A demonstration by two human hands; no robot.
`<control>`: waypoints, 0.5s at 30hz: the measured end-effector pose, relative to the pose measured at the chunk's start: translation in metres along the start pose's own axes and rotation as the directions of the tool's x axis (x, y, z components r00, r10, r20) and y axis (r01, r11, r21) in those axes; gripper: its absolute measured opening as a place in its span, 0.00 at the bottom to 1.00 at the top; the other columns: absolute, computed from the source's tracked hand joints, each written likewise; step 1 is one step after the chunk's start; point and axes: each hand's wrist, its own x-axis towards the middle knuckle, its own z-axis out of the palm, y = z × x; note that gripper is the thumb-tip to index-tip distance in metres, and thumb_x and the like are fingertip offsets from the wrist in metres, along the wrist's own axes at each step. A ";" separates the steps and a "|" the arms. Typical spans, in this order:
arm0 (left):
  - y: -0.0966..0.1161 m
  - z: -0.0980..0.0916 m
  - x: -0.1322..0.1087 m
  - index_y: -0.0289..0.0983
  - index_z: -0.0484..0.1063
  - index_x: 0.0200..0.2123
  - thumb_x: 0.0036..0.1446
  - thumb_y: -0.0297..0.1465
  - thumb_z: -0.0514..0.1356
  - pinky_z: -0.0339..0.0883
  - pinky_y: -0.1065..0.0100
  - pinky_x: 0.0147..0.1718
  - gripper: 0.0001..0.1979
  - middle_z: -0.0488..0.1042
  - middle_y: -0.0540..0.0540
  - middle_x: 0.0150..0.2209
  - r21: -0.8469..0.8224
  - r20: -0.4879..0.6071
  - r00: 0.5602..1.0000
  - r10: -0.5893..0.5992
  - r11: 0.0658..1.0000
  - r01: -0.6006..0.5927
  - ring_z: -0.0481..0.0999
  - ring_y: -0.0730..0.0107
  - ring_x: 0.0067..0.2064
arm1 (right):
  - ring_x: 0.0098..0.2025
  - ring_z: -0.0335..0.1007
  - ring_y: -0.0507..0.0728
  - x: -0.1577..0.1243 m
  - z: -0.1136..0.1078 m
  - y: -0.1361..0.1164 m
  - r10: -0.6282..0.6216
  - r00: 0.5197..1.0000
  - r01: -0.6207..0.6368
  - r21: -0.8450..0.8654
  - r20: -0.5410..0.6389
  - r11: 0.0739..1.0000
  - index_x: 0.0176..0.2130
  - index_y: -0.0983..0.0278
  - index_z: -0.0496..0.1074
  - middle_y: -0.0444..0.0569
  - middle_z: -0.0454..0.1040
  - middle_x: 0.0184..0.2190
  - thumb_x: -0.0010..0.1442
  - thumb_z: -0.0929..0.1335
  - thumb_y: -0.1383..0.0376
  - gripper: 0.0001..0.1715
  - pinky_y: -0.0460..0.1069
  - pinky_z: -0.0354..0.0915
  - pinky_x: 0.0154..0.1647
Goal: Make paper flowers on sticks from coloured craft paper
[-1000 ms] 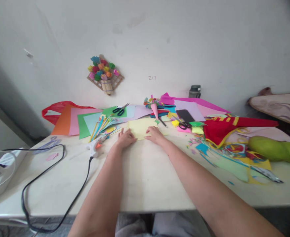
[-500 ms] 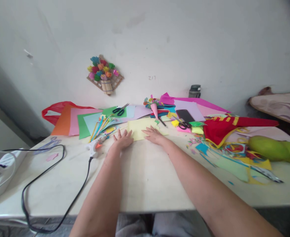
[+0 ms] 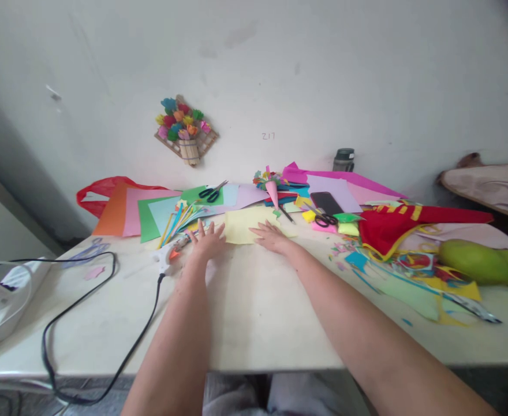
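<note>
A pale yellow sheet of paper [image 3: 240,226] lies flat on the white table in front of me. My right hand [image 3: 270,236] rests on the sheet's right part, its fingers stretched out and apart. Just off the sheet's left edge is my left hand [image 3: 207,240], fingers spread and nothing in it. Close to the left of that hand lies a white glue gun [image 3: 164,259] with a black cord. Paper strips [image 3: 178,222] fan out behind it. Beyond the sheet stands a pink paper cone [image 3: 272,193] with small colourful flowers, beside a dark pen [image 3: 287,215].
Coloured sheets [image 3: 133,214] and black-handled scissors [image 3: 213,192] lie at the back left. Towards the right are a phone [image 3: 325,203], more scissors [image 3: 325,219], a red cloth [image 3: 384,228], paper scraps [image 3: 410,289] and green fruit [image 3: 470,261]. A power strip [image 3: 9,297] stands at far left.
My left hand has shifted slightly left, away from the yellow sheet's edge. My right hand stays in place on the paper. The whole view has moved a little.
</note>
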 end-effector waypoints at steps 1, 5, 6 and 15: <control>0.003 -0.002 0.000 0.47 0.50 0.61 0.58 0.39 0.42 0.27 0.40 0.55 0.27 0.42 0.50 0.64 -0.012 -0.036 0.998 0.048 0.999 -0.049 0.26 0.51 0.63 | 0.65 0.24 0.58 0.001 0.001 0.000 0.001 1.000 -0.001 -0.003 0.001 1.000 0.62 0.55 0.50 0.45 0.40 0.65 0.61 0.57 0.59 0.30 0.54 0.34 0.61; 0.023 -0.008 -0.001 0.41 0.52 0.61 0.60 0.39 0.36 0.27 0.45 0.57 0.27 0.48 0.49 0.63 -0.049 -0.133 0.976 0.170 0.983 -0.177 0.29 0.55 0.64 | 0.65 0.25 0.59 0.003 0.002 0.002 -0.005 1.000 0.004 -0.005 -0.017 1.000 0.61 0.55 0.51 0.46 0.41 0.65 0.61 0.58 0.58 0.29 0.55 0.33 0.61; 0.029 -0.008 -0.002 0.40 0.52 0.61 0.60 0.40 0.36 0.27 0.46 0.58 0.28 0.49 0.48 0.63 -0.051 -0.144 0.973 0.181 0.981 -0.190 0.29 0.55 0.64 | 0.65 0.25 0.59 0.003 0.003 0.002 -0.009 1.000 0.009 -0.005 -0.021 1.000 0.61 0.55 0.51 0.46 0.41 0.64 0.61 0.58 0.58 0.29 0.55 0.34 0.61; 0.060 0.020 -0.004 0.41 0.56 0.59 0.55 0.44 0.43 0.13 0.48 0.55 0.29 0.48 0.47 0.63 0.069 -0.133 0.970 0.205 0.978 -0.197 0.25 0.57 0.64 | 0.65 0.26 0.59 0.002 0.001 0.000 0.010 1.000 -0.011 -0.039 -0.022 0.999 0.62 0.54 0.49 0.44 0.40 0.65 0.62 0.56 0.57 0.29 0.55 0.34 0.61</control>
